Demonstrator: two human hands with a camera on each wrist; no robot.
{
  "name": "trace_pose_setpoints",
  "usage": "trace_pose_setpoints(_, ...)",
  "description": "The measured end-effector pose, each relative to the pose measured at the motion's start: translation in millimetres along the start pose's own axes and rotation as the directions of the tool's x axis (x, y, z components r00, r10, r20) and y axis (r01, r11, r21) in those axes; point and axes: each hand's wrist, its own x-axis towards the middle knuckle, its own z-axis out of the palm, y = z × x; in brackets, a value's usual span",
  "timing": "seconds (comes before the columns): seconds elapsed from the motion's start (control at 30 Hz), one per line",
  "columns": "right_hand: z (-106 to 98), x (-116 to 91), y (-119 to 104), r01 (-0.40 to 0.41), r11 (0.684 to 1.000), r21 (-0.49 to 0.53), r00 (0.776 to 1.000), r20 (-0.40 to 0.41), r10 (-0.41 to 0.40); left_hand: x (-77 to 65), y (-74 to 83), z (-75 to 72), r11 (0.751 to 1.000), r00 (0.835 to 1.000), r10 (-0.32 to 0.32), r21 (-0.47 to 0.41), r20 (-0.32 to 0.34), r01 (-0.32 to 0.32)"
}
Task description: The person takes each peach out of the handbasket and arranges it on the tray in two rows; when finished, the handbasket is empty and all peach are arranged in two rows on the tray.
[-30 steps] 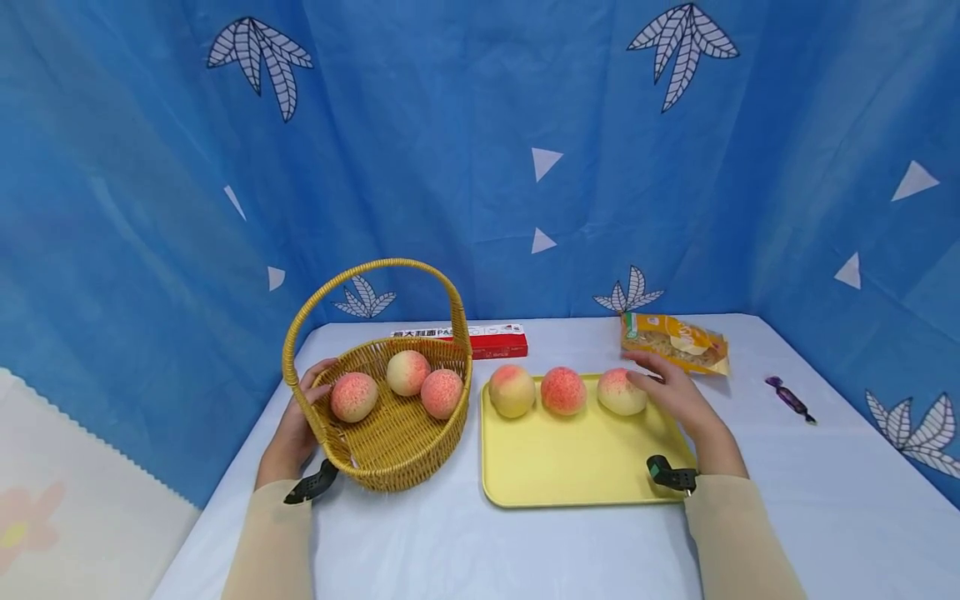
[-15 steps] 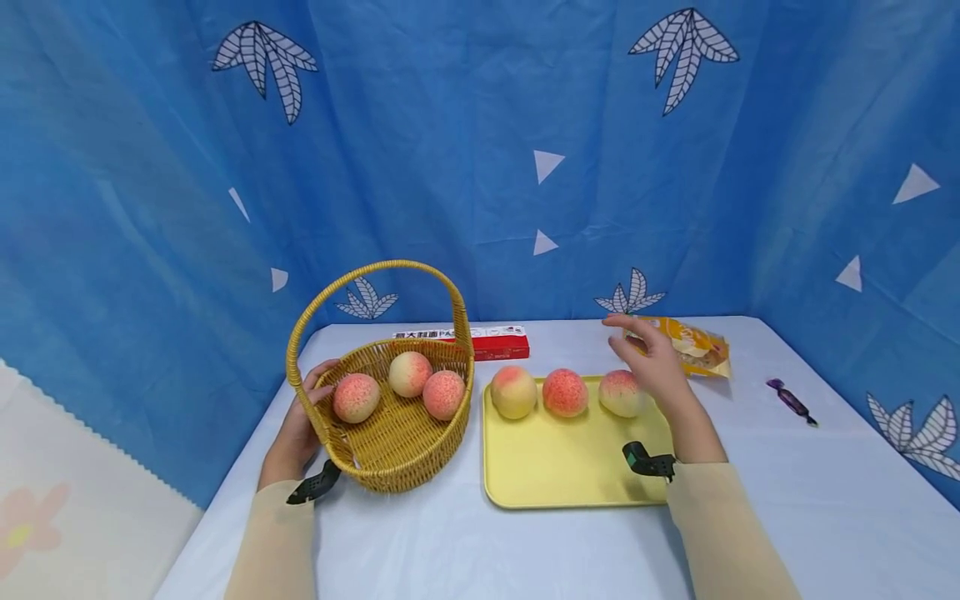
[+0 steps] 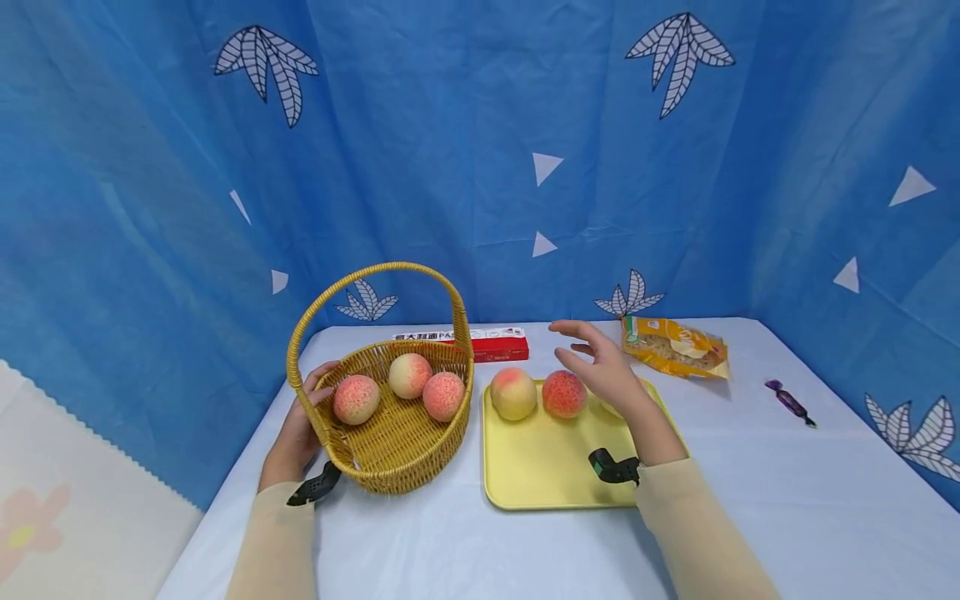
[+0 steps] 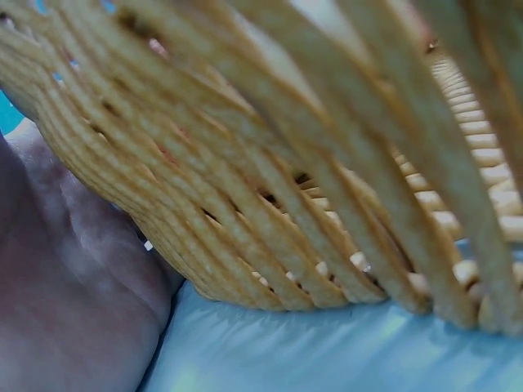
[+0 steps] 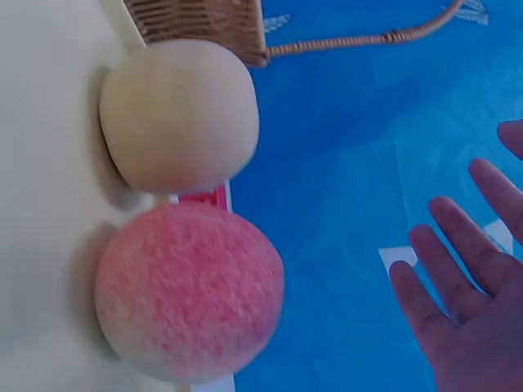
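My left hand (image 3: pixel 296 427) grips the left side of a woven wicker basket (image 3: pixel 405 475), fingers at its rim; in the left wrist view the palm (image 4: pixel 73 269) lies along the basket wall (image 4: pixel 245 180). Three peaches lie inside the basket, one a red-speckled peach (image 3: pixel 356 399). My right hand (image 3: pixel 611 375) hovers above the yellow tray (image 3: pixel 555 467), its fingers spread and holding nothing. Along the tray's back sit a pale yellow peach (image 3: pixel 513 394), a deep pink peach (image 3: pixel 565 395) and another peach (image 3: pixel 606 407) mostly hidden by the right hand. The right wrist view shows the deep pink peach (image 5: pixel 188 294) close up.
A red pasta box (image 3: pixel 498 345) lies behind the basket and tray. At the back right is an orange snack bag (image 3: pixel 678 347), with a purple wrapped candy (image 3: pixel 791 403) farther right. Blue curtain (image 3: pixel 480 167) encloses the white table (image 3: pixel 780 500) at back and sides.
My right hand has lifted off the right-hand peach and moved left toward the deep pink one, fingers opening. The left hand and basket stay in place.
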Motion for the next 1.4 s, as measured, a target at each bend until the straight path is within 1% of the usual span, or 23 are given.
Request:
trace_pose_setpoints(0.13, 15, 0, -3, 0.007, 1.0, 0.007, 0.999, 0.038, -0.007, -0.6, 0.4, 0.6, 1.0, 1.0, -0.002, 0.003, -0.003, 0.002)
trace_pose_setpoints(0.33, 36, 3, -9, 0.029, 1.0, -0.011, 0.994, 0.101, -0.028, -0.5, 1.2, 1.2, 1.0, 1.0, -0.009, -0.006, -0.013, 0.009)
trace_pose_setpoints(0.5, 50, 5, -16, 0.077, 0.997, -0.001, 0.983, 0.165, -0.076, 1.5, 0.6, -0.5, 1.0, 1.0, -0.002, -0.004, -0.005, 0.002)
trace_pose_setpoints(0.6, 59, 6, -22, 0.086, 0.996, 0.017, 0.976, 0.197, -0.088, 1.8, 0.8, -0.9, 1.0, 1.0, 0.007, 0.003, 0.0, -0.007)
trace_pose_setpoints(0.87, 82, 14, -32, 0.066, 0.998, -0.004, 0.961, 0.27, -0.062, -1.9, 3.3, 1.9, 1.0, 1.0, 0.011, 0.004, 0.001, -0.011)
trace_pose_setpoints(1.1, 97, 22, -35, 0.08, 0.997, -0.003, 0.948, 0.309, -0.075, -0.3, 3.3, 0.5, 1.0, 1.0, 0.002, -0.007, 0.0, -0.002)
trace_pose_setpoints(1.2, 103, 26, -34, 0.082, 0.996, -0.027, 0.944, 0.324, -0.068, 0.3, 3.4, -0.1, 1.0, 1.0, -0.005, -0.013, 0.0, 0.005)
trace_pose_setpoints(1.4, 113, 33, -34, 0.062, 0.993, -0.099, 0.933, 0.36, -0.022, -0.2, 5.0, -0.1, 1.0, 1.0, -0.021, -0.018, -0.009, 0.021)
